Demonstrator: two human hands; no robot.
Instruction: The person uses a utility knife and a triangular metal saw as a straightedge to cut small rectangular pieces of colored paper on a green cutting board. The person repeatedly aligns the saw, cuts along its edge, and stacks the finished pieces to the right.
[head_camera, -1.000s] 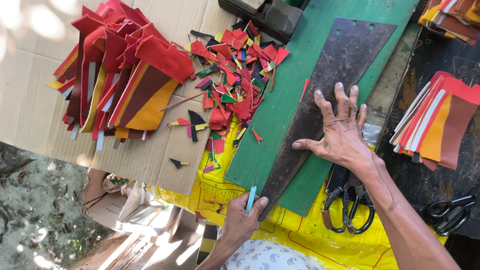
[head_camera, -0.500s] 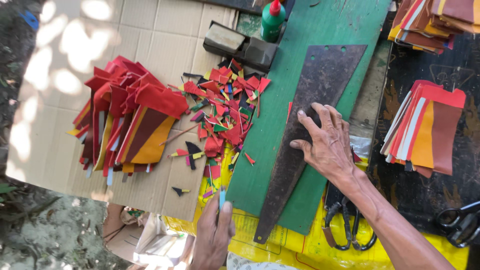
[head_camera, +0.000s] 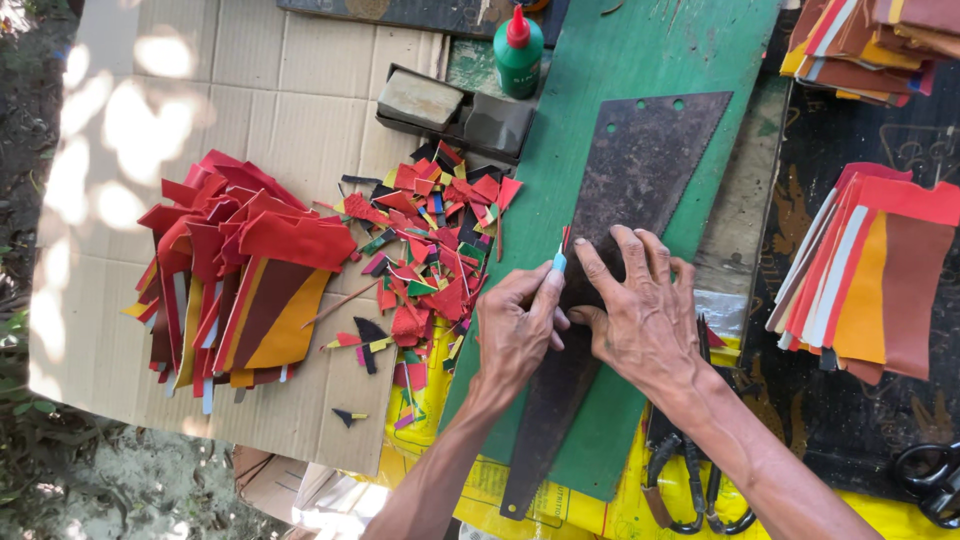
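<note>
L hand (head_camera: 515, 330) gripping knife (head_camera: 559, 262), R hand (head_camera: 645, 320) pressing template (head_camera: 615, 250)

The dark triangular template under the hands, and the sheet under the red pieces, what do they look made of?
The template looks like metal, dull and rust-brown, with punched holes near its wide end. The sheet looks like corrugated cardboard: tan, matte, with fold creases.

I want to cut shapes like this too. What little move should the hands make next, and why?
Probably draw the small blue-handled knife along the left edge of the dark metal template. The left hand holds its tip right at that edge, and the right hand lies flat on the template, pinning it to the green board.
</note>
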